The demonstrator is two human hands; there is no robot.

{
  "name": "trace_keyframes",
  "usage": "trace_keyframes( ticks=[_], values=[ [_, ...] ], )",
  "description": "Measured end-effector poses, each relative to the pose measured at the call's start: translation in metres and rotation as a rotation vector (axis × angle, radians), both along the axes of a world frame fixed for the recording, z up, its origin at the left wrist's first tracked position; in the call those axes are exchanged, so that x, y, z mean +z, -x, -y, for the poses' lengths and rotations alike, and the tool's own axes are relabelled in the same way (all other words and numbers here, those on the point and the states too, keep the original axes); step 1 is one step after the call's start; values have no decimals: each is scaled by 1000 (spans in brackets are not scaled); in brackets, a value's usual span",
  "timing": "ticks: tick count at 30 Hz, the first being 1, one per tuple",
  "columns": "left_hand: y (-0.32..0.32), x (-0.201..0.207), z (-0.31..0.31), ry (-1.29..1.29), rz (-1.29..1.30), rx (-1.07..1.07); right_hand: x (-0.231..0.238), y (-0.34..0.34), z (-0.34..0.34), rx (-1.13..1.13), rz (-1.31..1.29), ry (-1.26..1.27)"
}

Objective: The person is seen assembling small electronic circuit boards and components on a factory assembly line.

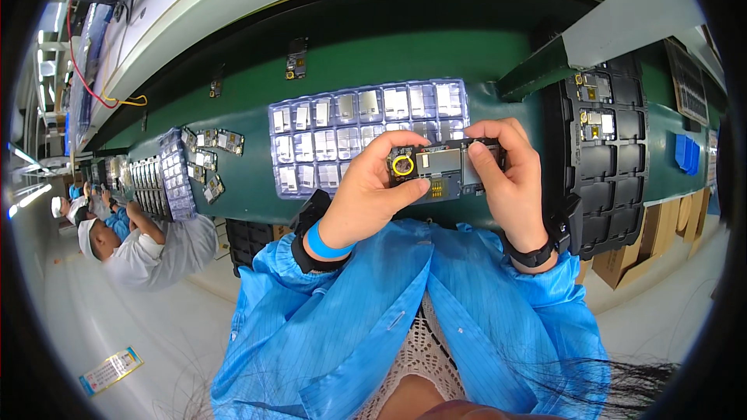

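Note:
In front of my chest I hold a dark circuit board (447, 162) with both hands. It carries silvery metal shield plates, a yellow ring at its left end and gold contacts low in the middle. My left hand (364, 180) pinches the left end, thumb on the lower edge and fingers at the top. At the other end, my right hand (510, 179) grips with its thumb pressed on a metal plate. Just beyond the board lies a clear compartment tray (271, 123) filled with several small silvery metal pieces, partly covered by my left hand.
At right stands a black compartment tray (608, 196) holding two boards, with a blue bin (687, 154) farther right. Loose boards (206, 138) and another clear tray (177, 179) lie left. A metal post (622, 19) slants over the green bench. Co-workers (152, 245) sit at left.

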State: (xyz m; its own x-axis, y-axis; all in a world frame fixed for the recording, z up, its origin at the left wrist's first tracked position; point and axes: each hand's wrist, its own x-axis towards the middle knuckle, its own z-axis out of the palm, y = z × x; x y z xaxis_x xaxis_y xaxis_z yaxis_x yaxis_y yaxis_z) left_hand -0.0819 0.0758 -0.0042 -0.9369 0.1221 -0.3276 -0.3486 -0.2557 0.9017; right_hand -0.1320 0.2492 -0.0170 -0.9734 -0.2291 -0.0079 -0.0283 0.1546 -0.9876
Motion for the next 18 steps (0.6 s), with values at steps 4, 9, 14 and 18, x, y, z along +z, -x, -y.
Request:
trace_keyframes(
  ticks=[4,9,14,18],
  values=[
    [-17,1,7,31,35,131,4,3,17,119,42,18],
    [0,-15,-1,310,-160,81,-7,10,2,86,191,112],
    [-7,-17,3,482,-349,225,-24,21,13,224,188,142],
    [-10,-13,6,424,-291,286,-17,26,24,262,130,120]
  ],
)
